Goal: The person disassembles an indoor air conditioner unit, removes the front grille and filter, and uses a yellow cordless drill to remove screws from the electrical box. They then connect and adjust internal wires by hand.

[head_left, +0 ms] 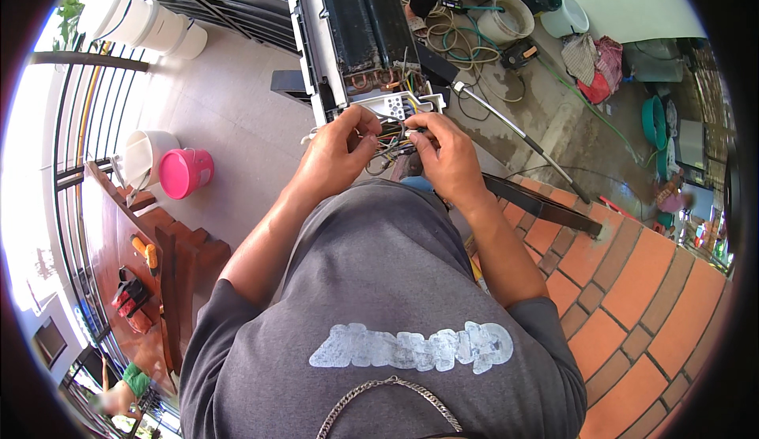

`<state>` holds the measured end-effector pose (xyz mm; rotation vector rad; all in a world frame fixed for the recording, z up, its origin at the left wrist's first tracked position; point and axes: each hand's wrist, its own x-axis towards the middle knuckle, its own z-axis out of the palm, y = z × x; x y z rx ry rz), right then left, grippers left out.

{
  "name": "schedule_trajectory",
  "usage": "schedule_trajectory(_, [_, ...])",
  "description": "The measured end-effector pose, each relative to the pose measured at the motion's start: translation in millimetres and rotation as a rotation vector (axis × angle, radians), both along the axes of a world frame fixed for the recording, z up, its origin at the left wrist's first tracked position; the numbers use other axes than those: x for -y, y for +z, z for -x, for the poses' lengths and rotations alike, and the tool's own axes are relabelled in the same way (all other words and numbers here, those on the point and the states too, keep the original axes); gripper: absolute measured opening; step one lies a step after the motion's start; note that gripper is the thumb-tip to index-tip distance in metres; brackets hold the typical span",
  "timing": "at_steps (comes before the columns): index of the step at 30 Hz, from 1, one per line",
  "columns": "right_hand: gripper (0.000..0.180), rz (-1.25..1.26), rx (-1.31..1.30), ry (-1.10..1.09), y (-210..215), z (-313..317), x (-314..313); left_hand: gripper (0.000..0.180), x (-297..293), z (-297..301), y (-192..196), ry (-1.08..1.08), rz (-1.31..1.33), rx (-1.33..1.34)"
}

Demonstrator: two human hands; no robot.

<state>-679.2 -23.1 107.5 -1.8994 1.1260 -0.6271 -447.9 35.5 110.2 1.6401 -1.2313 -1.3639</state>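
Observation:
An opened air conditioner unit (369,20) lies lengthwise ahead of me, with a dark finned coil and a white casing edge. At its near end are bent copper pipes (371,81), a white terminal block (395,108) and a loose bundle of coloured wires (389,143). My left hand (341,148) is left of the wires, thumb and fingers curled together; whatever is between them is hidden. On the other side, my right hand (447,154) pinches a small whitish connector (410,133) among the wires. The hands are apart, both close to the unit's end.
A pink bucket (186,173) and white buckets stand left. On a wooden bench (118,237) lie orange-handled tools. Ahead right, a person crouches near coiled hoses (462,44) and a pail (506,18). A metal pole (522,132) slants across the right; brick paving (632,312) lies near right.

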Motion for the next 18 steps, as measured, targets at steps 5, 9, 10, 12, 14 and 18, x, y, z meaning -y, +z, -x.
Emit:
schedule_trajectory(5, [0.025,-0.039,-0.165,0.111,7,7,12,0.021,-2,10,3,-0.035,-0.018,0.121])
schedule_trajectory(9, [0.026,-0.026,-0.304,0.163,11,9,24,0.028,0,23,7,-0.091,0.028,0.338])
schedule_trajectory(10, [0.027,-0.005,-0.330,0.175,11,8,26,0.029,1,25,8,-0.119,0.058,0.405])
schedule_trajectory(12, [0.026,0.030,-0.367,0.207,12,7,29,0.027,5,27,7,-0.121,0.138,0.417])
schedule_trajectory(14, [0.024,0.031,-0.389,0.231,13,7,32,0.023,8,29,6,-0.108,0.220,0.401])
schedule_trajectory(18, [0.021,-0.072,-0.353,0.246,12,7,41,0.019,10,28,2,-0.134,0.296,0.371])
